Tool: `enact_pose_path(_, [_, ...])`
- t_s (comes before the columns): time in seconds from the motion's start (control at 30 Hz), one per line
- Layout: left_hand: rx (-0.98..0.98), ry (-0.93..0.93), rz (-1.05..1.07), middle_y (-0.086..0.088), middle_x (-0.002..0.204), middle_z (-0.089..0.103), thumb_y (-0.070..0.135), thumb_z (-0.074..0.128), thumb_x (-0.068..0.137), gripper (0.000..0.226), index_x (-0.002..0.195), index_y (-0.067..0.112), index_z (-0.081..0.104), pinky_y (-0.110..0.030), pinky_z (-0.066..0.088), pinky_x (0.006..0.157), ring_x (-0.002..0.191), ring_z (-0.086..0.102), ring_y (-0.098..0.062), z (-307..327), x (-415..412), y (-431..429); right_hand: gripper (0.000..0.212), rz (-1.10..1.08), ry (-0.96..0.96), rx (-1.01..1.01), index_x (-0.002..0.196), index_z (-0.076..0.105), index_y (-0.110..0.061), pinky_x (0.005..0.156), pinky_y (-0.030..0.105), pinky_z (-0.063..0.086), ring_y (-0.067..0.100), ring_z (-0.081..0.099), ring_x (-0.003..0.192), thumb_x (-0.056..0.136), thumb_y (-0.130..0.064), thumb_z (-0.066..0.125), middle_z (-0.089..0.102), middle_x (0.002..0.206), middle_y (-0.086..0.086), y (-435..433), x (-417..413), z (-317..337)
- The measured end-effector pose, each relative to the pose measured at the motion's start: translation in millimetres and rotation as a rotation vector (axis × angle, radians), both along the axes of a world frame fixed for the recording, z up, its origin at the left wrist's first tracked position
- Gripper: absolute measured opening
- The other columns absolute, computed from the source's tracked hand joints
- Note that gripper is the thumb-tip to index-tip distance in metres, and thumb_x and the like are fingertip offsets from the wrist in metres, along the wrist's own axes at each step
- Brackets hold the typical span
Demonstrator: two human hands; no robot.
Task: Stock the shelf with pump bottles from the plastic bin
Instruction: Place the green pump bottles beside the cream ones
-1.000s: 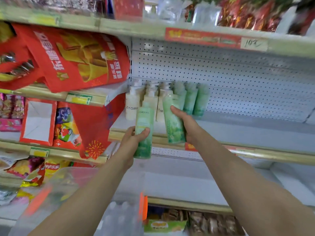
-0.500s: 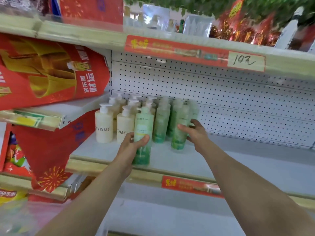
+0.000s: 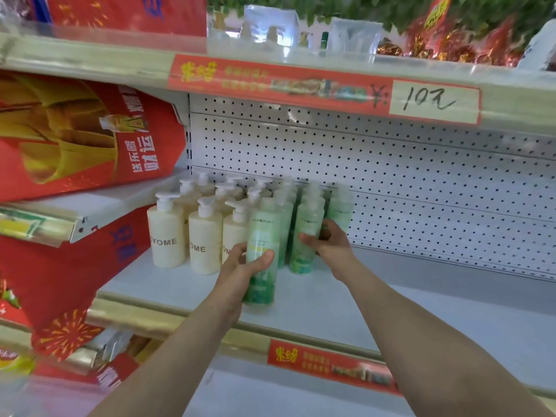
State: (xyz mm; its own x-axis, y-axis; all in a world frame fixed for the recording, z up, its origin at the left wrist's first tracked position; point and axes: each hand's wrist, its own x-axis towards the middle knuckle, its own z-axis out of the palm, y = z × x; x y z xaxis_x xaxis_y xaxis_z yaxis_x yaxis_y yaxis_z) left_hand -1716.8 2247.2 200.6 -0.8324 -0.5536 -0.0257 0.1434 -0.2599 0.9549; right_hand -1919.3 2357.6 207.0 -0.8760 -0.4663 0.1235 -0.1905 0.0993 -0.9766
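My left hand (image 3: 240, 267) grips a green pump bottle (image 3: 261, 233) standing upright on the white shelf (image 3: 391, 311), in front of the other bottles. My right hand (image 3: 329, 243) holds a second green pump bottle (image 3: 305, 236) resting on the shelf at the front of a row of green bottles (image 3: 340, 206). Left of them stand several cream pump bottles (image 3: 167, 233) in rows. The plastic bin is out of view.
A white pegboard back wall (image 3: 391, 182) closes the shelf; to the right of the bottles the shelf board runs on. A red price strip (image 3: 316, 85) edges the shelf above. A red gift bag (image 3: 81, 133) leans on the neighbouring shelf at the left.
Both hands carried their green bottles up from below the shelf edge and set them down on the shelf board among the others. My view rose and moved closer.
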Motion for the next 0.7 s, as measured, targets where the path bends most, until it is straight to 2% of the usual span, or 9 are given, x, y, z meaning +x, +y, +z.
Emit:
enact_pose_path(0.17, [-0.021, -0.005, -0.027, -0.005, 0.113, 0.070, 0.031, 0.078, 0.079, 0.048, 0.121, 0.024, 0.057, -0.044, 0.056, 0.082, 0.100, 0.069, -0.025, 1.3, -7.3, 2.7, 0.053, -0.025, 0.018, 0.013, 0.119, 0.058, -0.019, 0.069, 0.018, 0.054, 0.007, 0.069, 0.089, 0.075, -0.020, 0.087, 0.072, 0.104, -0.004, -3.1, -2.2, -3.1])
enact_pose_path(0.33, [-0.034, -0.016, -0.059, -0.005, 0.109, 0.072, 0.032, 0.079, 0.075, 0.050, 0.119, 0.023, 0.058, -0.045, 0.057, 0.083, 0.098, 0.070, -0.026, 6.2, -11.4, 4.5, 0.058, -0.089, 0.006, 0.092, 0.118, 0.061, -0.023, 0.089, 0.034, 0.057, 0.012, 0.070, 0.095, 0.068, -0.037, 0.089, 0.073, 0.105, -0.007, -5.7, -4.0, -5.5])
enact_pose_path(0.43, [-0.059, -0.021, -0.090, -0.004, 0.109, 0.072, 0.035, 0.083, 0.071, 0.056, 0.120, 0.023, 0.058, -0.050, 0.055, 0.090, 0.099, 0.070, -0.026, 8.7, -16.6, 6.7, 0.057, -0.071, -0.016, 0.131, 0.112, 0.067, -0.022, 0.091, 0.037, 0.057, 0.013, 0.071, 0.094, 0.065, -0.046, 0.088, 0.075, 0.104, -0.008, -1.0, -0.7, -2.5])
enact_pose_path(0.53, [-0.073, -0.013, -0.123, -0.004, 0.110, 0.073, 0.038, 0.085, 0.065, 0.063, 0.120, 0.024, 0.057, -0.049, 0.056, 0.089, 0.098, 0.071, -0.025, 10.5, -25.3, 13.3, 0.066, -0.035, 0.019, 0.213, 0.109, 0.065, -0.023, 0.089, 0.037, 0.058, 0.015, 0.070, 0.094, 0.055, -0.054, 0.088, 0.073, 0.100, -0.006, 11.9, 3.1, 7.7])
enact_pose_path(0.7, [-0.073, -0.005, -0.150, -0.003, 0.112, 0.072, 0.042, 0.085, 0.062, 0.062, 0.118, 0.027, 0.060, -0.050, 0.056, 0.089, 0.098, 0.072, -0.024, 13.1, -37.4, 27.0, 0.040, -0.012, 0.085, 0.324, 0.096, 0.063, -0.023, 0.087, 0.042, 0.059, 0.021, 0.070, 0.092, 0.065, -0.038, 0.083, 0.072, 0.095, 0.001, 16.0, 4.8, 17.2])
